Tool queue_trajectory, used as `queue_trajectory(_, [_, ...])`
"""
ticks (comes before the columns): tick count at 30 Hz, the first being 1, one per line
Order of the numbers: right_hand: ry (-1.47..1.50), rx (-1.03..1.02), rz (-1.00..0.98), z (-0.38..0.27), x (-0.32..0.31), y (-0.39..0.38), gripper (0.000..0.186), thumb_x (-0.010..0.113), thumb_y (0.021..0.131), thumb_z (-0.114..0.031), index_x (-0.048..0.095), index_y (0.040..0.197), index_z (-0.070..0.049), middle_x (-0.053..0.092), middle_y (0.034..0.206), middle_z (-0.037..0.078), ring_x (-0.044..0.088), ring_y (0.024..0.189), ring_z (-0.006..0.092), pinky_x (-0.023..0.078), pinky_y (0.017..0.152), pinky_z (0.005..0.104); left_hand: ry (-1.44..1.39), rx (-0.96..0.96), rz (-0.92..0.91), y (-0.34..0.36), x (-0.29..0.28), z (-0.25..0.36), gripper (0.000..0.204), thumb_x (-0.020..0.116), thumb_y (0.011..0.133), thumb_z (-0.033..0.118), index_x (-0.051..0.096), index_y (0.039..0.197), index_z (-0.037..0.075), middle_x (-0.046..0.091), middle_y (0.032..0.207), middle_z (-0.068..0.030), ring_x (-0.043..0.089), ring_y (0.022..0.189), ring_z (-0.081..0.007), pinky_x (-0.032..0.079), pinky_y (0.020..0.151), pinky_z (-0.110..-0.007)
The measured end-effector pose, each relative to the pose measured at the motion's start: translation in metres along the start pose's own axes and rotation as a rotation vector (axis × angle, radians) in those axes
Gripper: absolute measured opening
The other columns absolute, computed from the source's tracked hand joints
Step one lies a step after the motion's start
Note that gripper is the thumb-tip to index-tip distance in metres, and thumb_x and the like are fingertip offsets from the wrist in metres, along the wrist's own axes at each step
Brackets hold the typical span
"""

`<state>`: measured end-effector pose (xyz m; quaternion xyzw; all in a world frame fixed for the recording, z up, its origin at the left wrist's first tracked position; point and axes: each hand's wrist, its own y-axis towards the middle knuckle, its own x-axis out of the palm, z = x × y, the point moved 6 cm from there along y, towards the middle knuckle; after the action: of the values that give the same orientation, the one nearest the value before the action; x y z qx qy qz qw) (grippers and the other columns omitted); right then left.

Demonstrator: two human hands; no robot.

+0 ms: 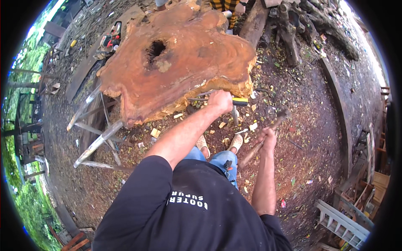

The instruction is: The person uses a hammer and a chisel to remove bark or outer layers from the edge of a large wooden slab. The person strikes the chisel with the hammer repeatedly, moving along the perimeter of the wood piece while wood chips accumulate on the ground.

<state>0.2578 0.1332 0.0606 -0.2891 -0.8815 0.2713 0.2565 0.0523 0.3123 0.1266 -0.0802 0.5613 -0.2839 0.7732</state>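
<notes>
A thick reddish wood slab (188,62) with a dark hollow and a chipped, irregular edge rests on pale wooden trestle legs (95,142). My left hand (218,101) is closed on a chisel-like tool with a yellow-and-black handle (240,101) at the slab's near edge; its metal part runs left, partly behind my fingers. Low on my right, out from the slab, my right hand (267,139) grips the wooden handle of a hammer (283,114), head upward. Pale wood chips (155,133) lie on the ground below the edge.
A person in yellow-black plaid (226,5) stands beyond the slab, another partly visible beside them. A chainsaw (109,42) lies at left. Logs and branches (289,33) are piled behind right. A long plank (337,100) lies at right, a slatted frame (341,224) at lower right.
</notes>
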Motion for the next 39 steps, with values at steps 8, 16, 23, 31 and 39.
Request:
queue_trajectory(8, [-0.445,0.128,-0.334,0.012,0.043,-0.03,0.013,0.047,0.085,-0.001,0.049,0.097,-0.003,0.049,0.06,0.001,0.047,0.042,0.0121,0.043,0.036,0.0296,0.007,-0.035,-0.016,0.004,0.007,-0.009,0.023,0.062,0.074,0.015,0.076,0.088,0.003,0.072,0.089,-0.0216,0.071,0.088,-0.0355,0.056,0.083,-0.044])
queue_trajectory(16, [-0.396,0.277,-0.397,0.023,0.069,-0.054,0.006,0.052,0.085,-0.005,0.048,0.089,-0.006,0.047,0.059,0.0,0.044,0.042,0.0118,0.04,0.036,0.0283,0.032,-0.03,-0.027,0.004,0.008,-0.006,0.022,0.063,0.072,0.014,0.076,0.088,0.004,0.072,0.091,-0.0212,0.071,0.09,-0.035,0.056,0.085,-0.043])
queue_trajectory(23, [0.257,0.04,-0.049,0.011,0.016,-0.007,0.007,0.048,0.081,-0.002,0.046,0.086,-0.006,0.049,0.06,0.001,0.047,0.042,0.0129,0.042,0.035,0.0282,0.03,-0.046,-0.022,0.001,0.007,-0.007,0.024,0.064,0.073,0.016,0.075,0.09,0.002,0.073,0.092,-0.0205,0.071,0.092,-0.0344,0.056,0.086,-0.042])
queue_trajectory(31, [-0.394,0.161,-0.279,0.023,0.026,-0.026,0.01,0.051,0.082,-0.001,0.048,0.09,-0.006,0.051,0.06,0.001,0.046,0.04,0.0128,0.042,0.035,0.0285,0.015,-0.027,0.024,-0.001,0.001,-0.012,0.024,0.063,0.071,0.014,0.075,0.088,0.002,0.072,0.091,-0.0212,0.071,0.091,-0.0348,0.056,0.085,-0.043])
queue_trajectory(39, [-0.447,0.267,-0.418,0.028,0.064,-0.051,0.005,0.053,0.084,-0.006,0.049,0.087,-0.005,0.049,0.059,0.001,0.046,0.041,0.0127,0.041,0.037,0.0301,0.005,-0.077,-0.002,-0.003,0.004,-0.012,0.027,0.063,0.071,0.014,0.075,0.092,0.003,0.072,0.095,-0.0214,0.071,0.092,-0.036,0.055,0.087,-0.043])
